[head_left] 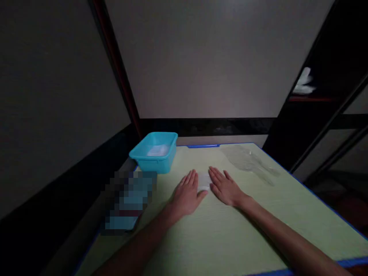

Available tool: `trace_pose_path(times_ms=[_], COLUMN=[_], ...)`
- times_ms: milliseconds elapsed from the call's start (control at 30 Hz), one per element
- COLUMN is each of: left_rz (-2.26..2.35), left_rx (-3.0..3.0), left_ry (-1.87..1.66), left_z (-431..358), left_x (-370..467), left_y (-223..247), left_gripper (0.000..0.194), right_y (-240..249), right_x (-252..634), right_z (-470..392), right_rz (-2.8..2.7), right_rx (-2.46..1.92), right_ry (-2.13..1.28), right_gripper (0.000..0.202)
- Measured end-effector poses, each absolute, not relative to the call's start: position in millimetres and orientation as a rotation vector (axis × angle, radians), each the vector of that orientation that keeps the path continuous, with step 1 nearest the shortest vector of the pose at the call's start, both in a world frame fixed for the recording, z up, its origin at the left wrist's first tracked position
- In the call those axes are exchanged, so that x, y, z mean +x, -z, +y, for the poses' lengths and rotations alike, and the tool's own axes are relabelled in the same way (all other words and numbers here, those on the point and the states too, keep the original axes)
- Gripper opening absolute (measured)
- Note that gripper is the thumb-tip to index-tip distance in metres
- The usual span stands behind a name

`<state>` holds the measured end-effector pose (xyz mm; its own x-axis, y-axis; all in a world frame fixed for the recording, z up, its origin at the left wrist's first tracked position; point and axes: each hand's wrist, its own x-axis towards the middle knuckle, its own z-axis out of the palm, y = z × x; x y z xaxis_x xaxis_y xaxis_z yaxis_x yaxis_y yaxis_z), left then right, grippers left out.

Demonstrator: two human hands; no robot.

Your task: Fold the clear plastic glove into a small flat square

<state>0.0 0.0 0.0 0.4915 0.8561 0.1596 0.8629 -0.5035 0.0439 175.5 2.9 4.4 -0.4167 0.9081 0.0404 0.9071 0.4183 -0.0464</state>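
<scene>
Between my two hands, a small, flat, clear plastic piece [204, 181], perhaps a folded bag, lies on the pale green table [218, 237]. My left hand [187, 194] rests flat at its left side, fingers stretched forward and thumb pointing right. On the right side, my right hand [224, 188] lies palm down with its fingers extended and the thumb slightly apart. The fingers of both hands are at the plastic's edges; how much of it they cover is hidden. Neither hand grips anything.
A turquoise plastic basin [156, 163] with white contents [158, 150] stands at the back left. Clear plastic bags [244, 159] lie spread at the back right. A pixelated flat object [129, 203] is at the left edge. A wall panel [207, 61] rises behind the table.
</scene>
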Motion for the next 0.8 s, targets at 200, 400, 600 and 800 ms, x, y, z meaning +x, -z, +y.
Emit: trace_pose_path(times_ms=[200,400,600,800], left_rz=[-1.527,-1.531,-1.668,-1.668], left_rx=[-2.716,-2.700,-2.479,-2.337], left_ry=[0.348,0.493,0.633,0.850], left_z=[1,-1,10,18], left_x=[-11,-15,-24,-29], left_y=[2,-1,2,4], left_gripper=[0.072,0.066,0.057,0.049], right_y=[-3,-4,-15,-25], right_x=[178,191,205,200], right_z=[4,10,3,-19], right_rz=[-2.502,-2.121,-2.049,-2.309], right_rx=[-1.603,-1.378,-1.329,-0.944], right_ry=[-0.139,-0.335,-0.541,-0.877], right_gripper=[0.054,0.041,0.028,0.012])
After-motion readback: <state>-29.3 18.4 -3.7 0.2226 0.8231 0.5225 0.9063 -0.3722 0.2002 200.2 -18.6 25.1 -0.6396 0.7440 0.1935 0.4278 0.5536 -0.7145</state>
